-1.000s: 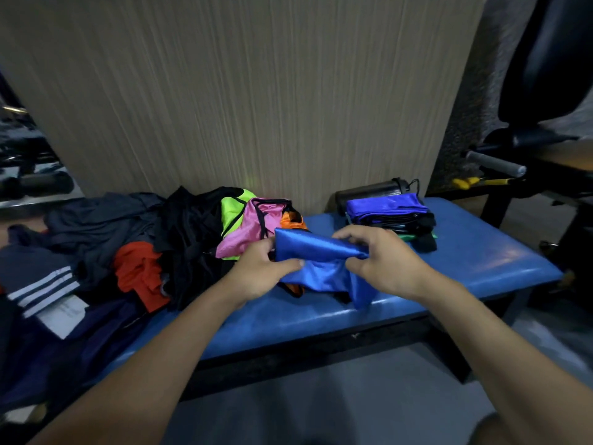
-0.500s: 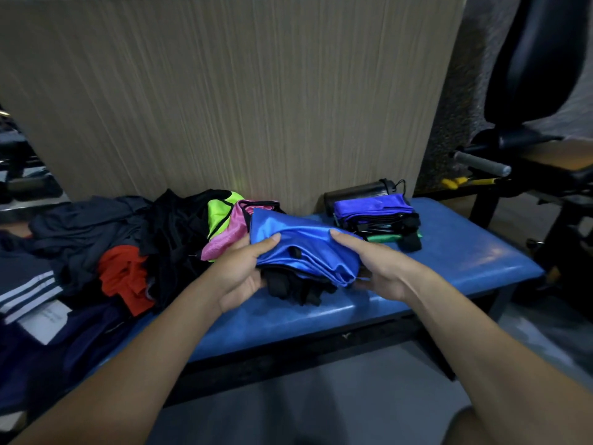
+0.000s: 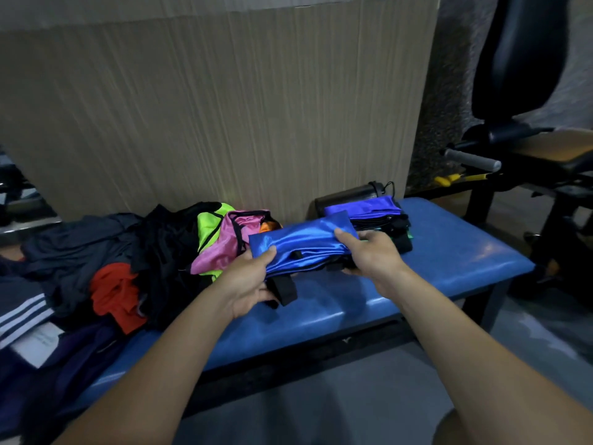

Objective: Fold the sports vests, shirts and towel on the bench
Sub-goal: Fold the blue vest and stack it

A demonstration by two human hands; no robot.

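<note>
Hands are clamped on a folded blue vest (image 3: 301,244): the left hand (image 3: 248,285) at its near-left end, the right hand (image 3: 369,255) at its right end. The vest is held just above the blue surface (image 3: 449,255), beside a folded stack (image 3: 375,216).

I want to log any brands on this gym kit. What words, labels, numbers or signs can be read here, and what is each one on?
No text can be read anywhere in this view.
White paper or tag at the left among the dark clothes: faint marks, too blurred to read.
Dark garment with white stripes: stripes only, no lettering visible.
Folded blue vest, held by the left hand and right hand: plain shiny fabric, no print visible.
</note>
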